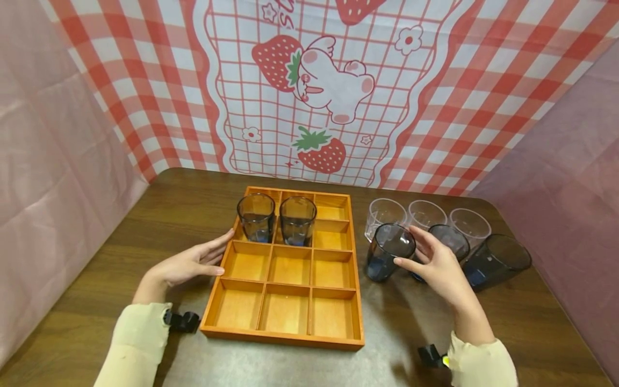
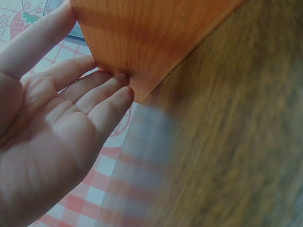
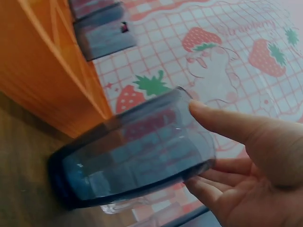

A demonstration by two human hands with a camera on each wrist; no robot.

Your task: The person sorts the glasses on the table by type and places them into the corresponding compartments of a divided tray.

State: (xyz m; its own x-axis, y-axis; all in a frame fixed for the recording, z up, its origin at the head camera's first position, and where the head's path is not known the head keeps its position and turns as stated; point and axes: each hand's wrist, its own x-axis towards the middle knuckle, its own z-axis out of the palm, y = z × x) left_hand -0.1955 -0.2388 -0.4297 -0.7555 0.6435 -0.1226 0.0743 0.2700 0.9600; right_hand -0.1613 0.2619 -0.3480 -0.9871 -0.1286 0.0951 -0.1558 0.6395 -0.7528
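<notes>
My right hand (image 1: pixel 442 269) pinches a dark tinted glass (image 1: pixel 382 260) near its rim, thumb on one side and fingers on the other. In the right wrist view this glass (image 3: pixel 128 156) tapers to a thick bluish base, beside the wooden tray's outer wall. My left hand (image 1: pixel 191 263) touches the left side of the divided wooden tray (image 1: pixel 285 338); the left wrist view shows straight fingers against the tray's wall (image 2: pixel 123 38). Inside the tray, two more tinted glasses (image 1: pixel 257 220) stand side by side, in the left and middle columns toward the back.
Right of the tray, two tinted glasses (image 1: pixel 498 260) stand partly behind my right hand. Three clear glasses (image 1: pixel 385 212) line up behind them. A strawberry-patterned cloth (image 1: pixel 319 150) hangs at the table's (image 1: pixel 193 199) back edge, with pink cloth (image 1: pixel 556 161) at both sides.
</notes>
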